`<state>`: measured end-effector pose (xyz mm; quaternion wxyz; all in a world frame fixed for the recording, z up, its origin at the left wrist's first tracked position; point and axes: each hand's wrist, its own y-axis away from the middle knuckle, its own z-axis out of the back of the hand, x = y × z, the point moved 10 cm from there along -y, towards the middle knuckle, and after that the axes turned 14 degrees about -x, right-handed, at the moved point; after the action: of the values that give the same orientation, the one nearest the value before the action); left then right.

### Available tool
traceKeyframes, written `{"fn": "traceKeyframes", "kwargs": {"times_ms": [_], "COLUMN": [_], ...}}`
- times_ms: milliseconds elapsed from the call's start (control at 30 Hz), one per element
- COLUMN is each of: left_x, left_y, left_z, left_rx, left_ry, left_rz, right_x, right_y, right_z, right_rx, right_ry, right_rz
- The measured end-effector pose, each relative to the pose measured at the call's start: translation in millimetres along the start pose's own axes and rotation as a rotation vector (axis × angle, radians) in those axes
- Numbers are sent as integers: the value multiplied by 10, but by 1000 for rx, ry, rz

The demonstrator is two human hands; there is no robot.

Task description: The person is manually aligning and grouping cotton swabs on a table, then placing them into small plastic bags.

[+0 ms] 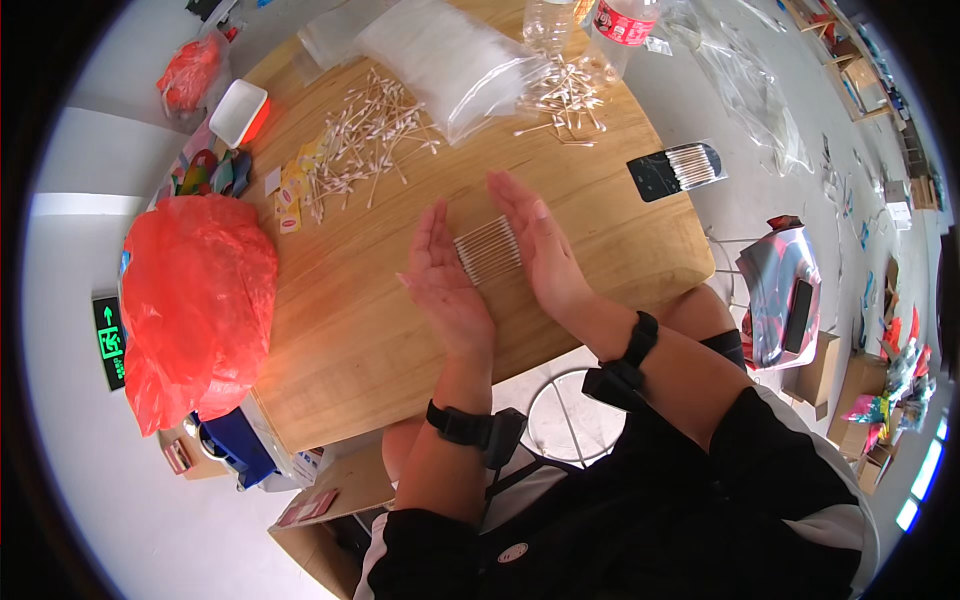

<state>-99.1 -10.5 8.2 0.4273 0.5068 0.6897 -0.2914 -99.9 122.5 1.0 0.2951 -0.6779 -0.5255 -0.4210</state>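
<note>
Two hands [450,285] [545,255] flat, apart, flanking one swab row [488,250]; two loose swab piles [375,135] [568,95]; two bottles [549,25] [624,28]

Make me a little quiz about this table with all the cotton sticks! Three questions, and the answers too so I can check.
1. What lies between the bare left hand and the bare right hand?
2. True or false: the crinkled red plastic bag is to the left of the left hand.
3. Which sits by the right edge of the light wooden table?
A) a white-and-red tray
B) a flat black-and-clear packet

Key:
1. A neat row of white-tipped cotton swabs.
2. True.
3. B.
</note>
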Motion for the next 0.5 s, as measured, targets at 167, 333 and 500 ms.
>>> {"fn": "traceKeyframes", "kwargs": {"times_ms": [167,333,500], "left_x": [11,-67,-245], "left_y": [20,-107,155], "left_z": [6,99,-476], "left_rx": [-41,-11,564], "left_ry": [-8,-81,-1265], "left_rz": [16,16,-638], "right_x": [20,375,696], "right_y": [9,-97,37], "right_z": [41,136,127], "right_rx": [-35,-44,289], "right_ry": [-70,362,1059], "right_rz": [-41,107,349]}}
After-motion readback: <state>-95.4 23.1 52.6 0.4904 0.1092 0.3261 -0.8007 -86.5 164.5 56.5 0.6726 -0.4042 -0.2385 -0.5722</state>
